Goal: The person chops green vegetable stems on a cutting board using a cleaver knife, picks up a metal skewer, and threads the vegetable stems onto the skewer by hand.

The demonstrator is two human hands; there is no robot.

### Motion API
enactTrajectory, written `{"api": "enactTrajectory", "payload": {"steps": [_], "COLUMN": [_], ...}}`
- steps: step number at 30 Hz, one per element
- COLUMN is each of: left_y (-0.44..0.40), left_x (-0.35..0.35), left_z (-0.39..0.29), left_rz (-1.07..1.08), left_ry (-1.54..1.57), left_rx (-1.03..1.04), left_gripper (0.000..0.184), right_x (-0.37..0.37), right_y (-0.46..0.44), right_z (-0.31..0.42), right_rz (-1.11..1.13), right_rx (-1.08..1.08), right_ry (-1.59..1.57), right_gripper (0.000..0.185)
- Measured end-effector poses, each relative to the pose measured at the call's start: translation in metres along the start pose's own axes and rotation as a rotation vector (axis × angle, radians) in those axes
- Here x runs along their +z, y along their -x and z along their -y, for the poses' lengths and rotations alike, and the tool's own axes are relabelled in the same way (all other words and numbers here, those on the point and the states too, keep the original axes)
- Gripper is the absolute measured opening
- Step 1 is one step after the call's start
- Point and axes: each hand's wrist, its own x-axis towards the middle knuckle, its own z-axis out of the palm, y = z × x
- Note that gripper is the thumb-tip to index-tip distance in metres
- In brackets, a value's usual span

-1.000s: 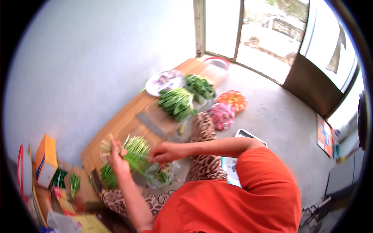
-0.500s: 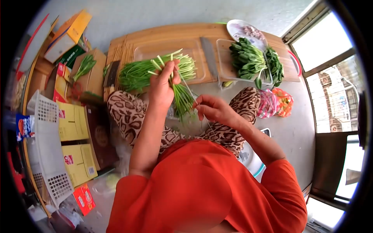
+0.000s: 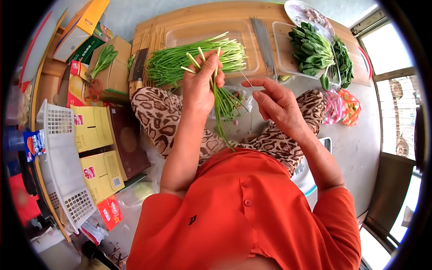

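Note:
My left hand (image 3: 201, 85) is closed round a small bunch of green stalks (image 3: 222, 101), their pale ends up between the fingers and the green ends hanging over my lap. My right hand (image 3: 276, 103) pinches a thin metal skewer (image 3: 246, 80) between thumb and forefinger, to the right of the bunch. Behind my hands, a large heap of green stalks (image 3: 168, 65) lies at a clear tray (image 3: 189, 35) on the wooden board (image 3: 216, 12).
A bundle of metal skewers (image 3: 263, 45), leafy greens (image 3: 311, 49), a plate (image 3: 294, 10) and a cleaver (image 3: 139, 65) are on the board. Yellow boxes (image 3: 92, 128), red scissors (image 3: 95, 90) and a white basket (image 3: 60, 157) stand left. Plastic bags (image 3: 333, 105) lie right.
The view has turned and shifted. My left hand still holds stalks, fewer leaves spread out; my right hand has moved right, away from the bunch, with the skewer.

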Motion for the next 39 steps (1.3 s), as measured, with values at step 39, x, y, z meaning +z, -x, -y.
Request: {"api": "enactTrajectory", "payload": {"steps": [39], "left_y": [0.009], "left_x": [0.009], "left_z": [-0.005], "left_rz": [0.142], "left_ry": [-0.006], "left_rx": [-0.192], "left_gripper": [0.024], "right_x": [0.000], "right_y": [0.001], "right_z": [-0.008], "right_rz": [-0.076], "right_rx": [-0.054], "right_ry": [0.034], "right_gripper": [0.026]}}
